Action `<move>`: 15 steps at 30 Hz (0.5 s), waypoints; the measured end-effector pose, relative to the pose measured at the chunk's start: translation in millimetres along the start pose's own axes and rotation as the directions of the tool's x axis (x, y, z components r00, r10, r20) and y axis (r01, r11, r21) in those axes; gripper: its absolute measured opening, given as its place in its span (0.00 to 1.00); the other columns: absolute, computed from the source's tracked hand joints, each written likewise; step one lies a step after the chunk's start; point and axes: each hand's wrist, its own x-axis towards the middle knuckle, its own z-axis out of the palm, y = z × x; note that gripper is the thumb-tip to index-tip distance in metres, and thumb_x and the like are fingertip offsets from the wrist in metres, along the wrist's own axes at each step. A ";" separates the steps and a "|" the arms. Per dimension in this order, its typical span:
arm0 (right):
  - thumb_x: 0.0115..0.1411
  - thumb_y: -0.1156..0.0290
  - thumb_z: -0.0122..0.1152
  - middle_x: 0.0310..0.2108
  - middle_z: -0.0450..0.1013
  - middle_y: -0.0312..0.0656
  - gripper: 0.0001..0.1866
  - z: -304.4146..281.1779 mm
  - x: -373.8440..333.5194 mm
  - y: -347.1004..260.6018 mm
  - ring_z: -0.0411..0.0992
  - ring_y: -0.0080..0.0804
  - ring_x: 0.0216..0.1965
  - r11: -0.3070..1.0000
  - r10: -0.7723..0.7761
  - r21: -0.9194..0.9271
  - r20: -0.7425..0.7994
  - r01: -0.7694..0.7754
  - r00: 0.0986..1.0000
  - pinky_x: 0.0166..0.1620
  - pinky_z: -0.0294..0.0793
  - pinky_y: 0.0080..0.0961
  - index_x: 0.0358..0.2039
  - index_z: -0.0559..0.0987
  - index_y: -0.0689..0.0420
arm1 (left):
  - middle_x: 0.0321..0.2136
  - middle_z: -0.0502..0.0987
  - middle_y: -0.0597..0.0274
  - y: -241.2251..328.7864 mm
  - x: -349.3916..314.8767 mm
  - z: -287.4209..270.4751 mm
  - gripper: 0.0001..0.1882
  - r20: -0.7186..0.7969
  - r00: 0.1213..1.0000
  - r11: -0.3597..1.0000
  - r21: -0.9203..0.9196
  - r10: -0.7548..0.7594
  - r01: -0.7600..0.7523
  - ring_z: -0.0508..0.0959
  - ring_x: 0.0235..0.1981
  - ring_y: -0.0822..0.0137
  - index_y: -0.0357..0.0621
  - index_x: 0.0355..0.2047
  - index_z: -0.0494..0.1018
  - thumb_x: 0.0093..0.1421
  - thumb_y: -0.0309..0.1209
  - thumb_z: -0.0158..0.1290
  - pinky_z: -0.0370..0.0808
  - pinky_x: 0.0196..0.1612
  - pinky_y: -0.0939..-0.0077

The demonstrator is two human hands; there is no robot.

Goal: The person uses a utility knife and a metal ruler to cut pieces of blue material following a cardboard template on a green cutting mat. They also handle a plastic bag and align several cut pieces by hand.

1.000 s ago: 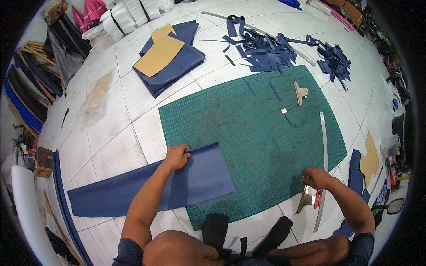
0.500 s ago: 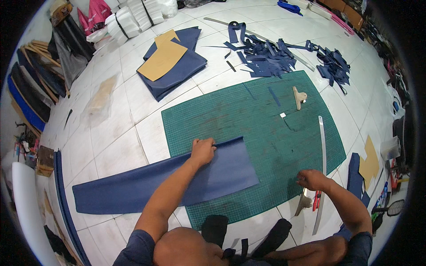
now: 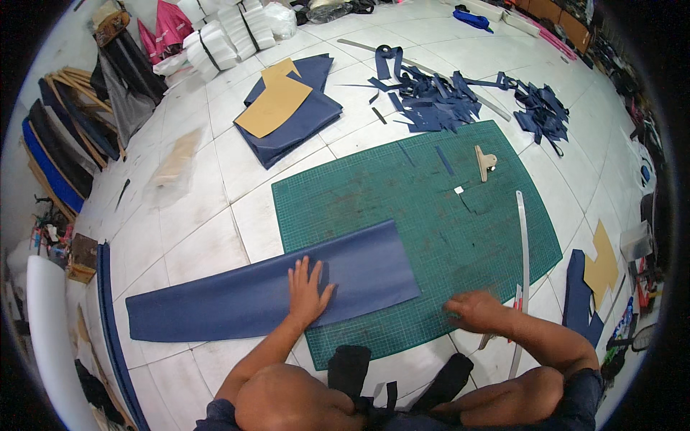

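1. The blue sheet (image 3: pixel 366 258) lies across the green cutting mat (image 3: pixel 345 194)'s left edge, partly on the floor (image 3: pixel 187 230), probably because it outreaches that side. Its long axis runs left to right, slanting slightly toward the mat's far side; the seemingly narrower end points left, off the mat.
2. The left hand (image 3: pixel 307 293) rests on the sheet around the mat's left edge, fingers spread and grasping nothing, seemingly to keep it flat.
3. The right hand (image 3: pixel 474 310) is over the mat's near edge, fingers curled (whether around anything, I cannot tell).
4. The metal ruler (image 3: pixel 524 237) crosses the mat's near right edge, perhaps kept within reach.
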 end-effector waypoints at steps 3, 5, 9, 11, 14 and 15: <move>0.62 0.58 0.63 0.34 0.77 0.48 0.15 -7.4 2.7 -30.2 0.79 0.52 0.39 0.991 -0.130 0.002 -0.033 0.130 0.991 0.41 0.78 0.50 0.41 0.75 0.55 | 0.73 0.48 0.35 -3.7 -27.3 -0.8 0.43 0.091 0.994 0.997 0.063 -0.054 0.049 0.46 0.74 0.37 0.42 0.71 0.59 0.64 0.56 0.54 0.40 0.73 0.41; 0.62 0.58 0.63 0.33 0.76 0.47 0.16 -2.9 3.9 -37.3 0.79 0.51 0.37 0.977 -0.211 -0.054 -0.052 0.208 0.976 0.39 0.78 0.50 0.43 0.74 0.54 | 0.73 0.45 0.34 -4.8 -32.8 3.2 0.45 0.133 0.989 0.995 0.078 -0.071 0.061 0.44 0.75 0.37 0.43 0.72 0.56 0.65 0.60 0.50 0.39 0.73 0.40; 0.62 0.60 0.63 0.35 0.76 0.47 0.15 0.3 7.2 -42.7 0.79 0.49 0.39 0.964 -0.258 -0.084 -0.041 0.254 0.965 0.40 0.78 0.48 0.45 0.75 0.54 | 0.73 0.44 0.33 -9.7 -34.3 8.2 0.47 0.175 0.980 0.995 0.010 -0.099 0.099 0.43 0.75 0.36 0.43 0.73 0.54 0.65 0.62 0.48 0.38 0.73 0.39; 0.63 0.61 0.63 0.34 0.76 0.47 0.15 5.8 8.0 -39.6 0.79 0.50 0.39 0.955 -0.289 -0.089 -0.056 0.283 0.956 0.40 0.78 0.48 0.46 0.75 0.54 | 0.73 0.44 0.33 -11.6 -35.9 12.4 0.47 0.154 0.984 0.996 0.002 -0.085 0.086 0.43 0.75 0.36 0.43 0.73 0.53 0.65 0.63 0.48 0.38 0.73 0.38; 0.63 0.62 0.62 0.34 0.76 0.47 0.14 3.8 7.1 -42.6 0.79 0.51 0.39 0.964 -0.265 -0.031 -0.007 0.265 0.964 0.41 0.78 0.48 0.45 0.75 0.55 | 0.73 0.44 0.33 -12.2 -37.3 16.5 0.47 0.128 0.989 0.997 0.015 -0.079 0.078 0.43 0.75 0.36 0.43 0.73 0.53 0.65 0.62 0.48 0.38 0.73 0.38; 0.63 0.61 0.63 0.36 0.77 0.47 0.15 3.3 5.9 -42.8 0.79 0.50 0.41 0.969 -0.246 -0.020 0.012 0.246 0.969 0.43 0.78 0.48 0.45 0.76 0.55 | 0.73 0.44 0.33 -10.1 -37.2 16.8 0.47 0.123 0.989 0.997 0.007 -0.081 0.080 0.43 0.75 0.36 0.43 0.73 0.53 0.65 0.62 0.49 0.38 0.73 0.38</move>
